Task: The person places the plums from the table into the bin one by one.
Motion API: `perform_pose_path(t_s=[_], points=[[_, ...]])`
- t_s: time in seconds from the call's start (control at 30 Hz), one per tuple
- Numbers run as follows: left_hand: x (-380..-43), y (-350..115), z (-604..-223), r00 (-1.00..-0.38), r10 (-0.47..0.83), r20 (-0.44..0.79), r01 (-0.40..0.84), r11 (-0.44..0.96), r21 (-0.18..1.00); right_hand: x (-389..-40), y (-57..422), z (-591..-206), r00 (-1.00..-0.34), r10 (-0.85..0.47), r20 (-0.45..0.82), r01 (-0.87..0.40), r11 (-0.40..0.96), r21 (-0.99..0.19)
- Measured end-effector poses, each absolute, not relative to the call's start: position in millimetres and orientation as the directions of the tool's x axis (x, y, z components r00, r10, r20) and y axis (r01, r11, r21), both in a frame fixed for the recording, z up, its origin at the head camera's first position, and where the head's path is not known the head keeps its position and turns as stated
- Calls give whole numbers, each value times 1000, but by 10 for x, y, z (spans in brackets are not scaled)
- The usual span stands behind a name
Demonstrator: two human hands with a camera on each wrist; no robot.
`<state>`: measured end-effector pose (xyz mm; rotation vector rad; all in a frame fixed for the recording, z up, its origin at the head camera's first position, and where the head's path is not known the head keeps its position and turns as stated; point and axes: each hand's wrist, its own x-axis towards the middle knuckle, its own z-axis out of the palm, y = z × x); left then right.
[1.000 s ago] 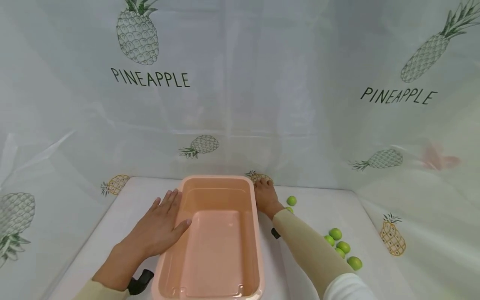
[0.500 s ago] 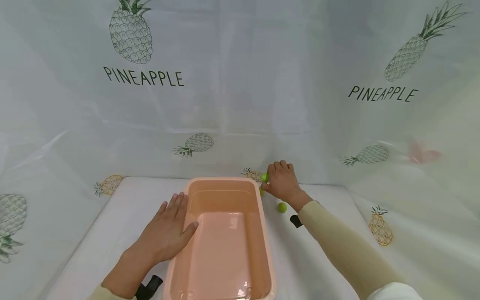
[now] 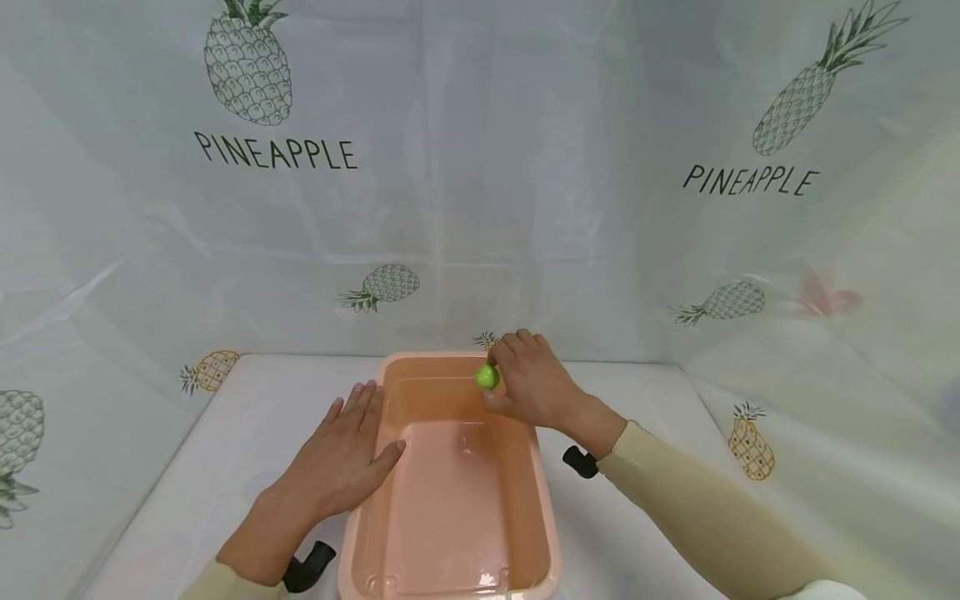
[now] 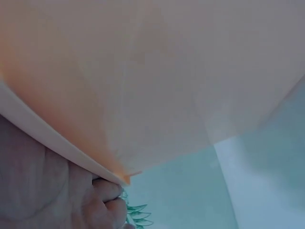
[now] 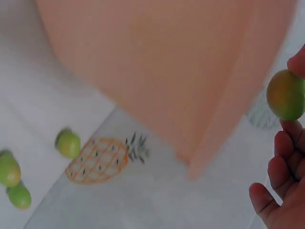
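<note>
Nearest, my beige left sleeve (image 3: pixel 225 581) and beige right sleeve (image 3: pixel 697 508) reach in from the near corners, a black wrist device (image 3: pixel 309 567) showing at the left cuff and a second black device (image 3: pixel 580 462) at the right. Between my arms sits a peach plastic tub (image 3: pixel 450 508), long and rectangular with rounded corners, its near end cut off by the bottom of the head view. My left hand (image 3: pixel 337 462) lies along the tub's left rim, fingers straight and grasping nothing, the thumb reaching over the inner side. Farther off, my right hand (image 3: pixel 534 383) pinches a green lime (image 3: pixel 487 377) between thumb and fingers; seen from the head, the fruit stands over the tub's far right part, and the right wrist view shows it apart from the walls. That same view shows three loose limes (image 5: pixel 69 143) on the white table (image 3: pixel 637 492) near its edge: one alone, two close together. Beyond the table's far edge hangs a pale plastic sheet (image 3: pixel 502 208), printed with yellow pineapples (image 3: pixel 752 444) low down and grey-green pineapples (image 3: pixel 248 71) higher up, dark "PINEAPPLE" lettering (image 3: pixel 275 151) beneath the big ones and a blurred reddish patch (image 3: pixel 825 293) at right.
</note>
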<state>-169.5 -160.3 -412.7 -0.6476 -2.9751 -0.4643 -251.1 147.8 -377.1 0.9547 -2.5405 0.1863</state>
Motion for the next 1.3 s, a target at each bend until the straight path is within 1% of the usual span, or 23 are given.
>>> perform_pose_path(t_s=[0.07,0.2,0.27,0.3,0.4,0.67,0.9,1.3], points=[[-1704,-1597,-4123,-905,406,128,426,867,260,-2443,1394,-3833,-636,-650,417,-697,715,52],[-1715,-1582,-4103,-901,414,131,434,869,238,-2370,1264,-3942,-527,-751,397,-784,610,113],[-1712,-1570,-4089,-903,411,126,430,870,240,-2359,1221,-3996,-493,-782,382,-808,574,130],[-1710,-1566,-4085,-904,410,123,428,871,241,-2349,1203,-4015,-488,-790,371,-815,564,131],[-1721,-1555,-4083,-906,406,122,424,873,242,-2328,1163,-4062,-497,-799,339,-813,565,141],[-1718,-1543,-4084,-903,410,129,428,882,198,-2268,1120,-4171,-519,-804,291,-778,585,230],[-1689,-1556,-4080,-894,416,168,440,886,144,-2256,1103,-4205,-517,-812,269,-774,578,257],[-1675,-1537,-4111,-899,404,171,430,889,158,-2261,1107,-4216,-493,-821,287,-779,564,275]])
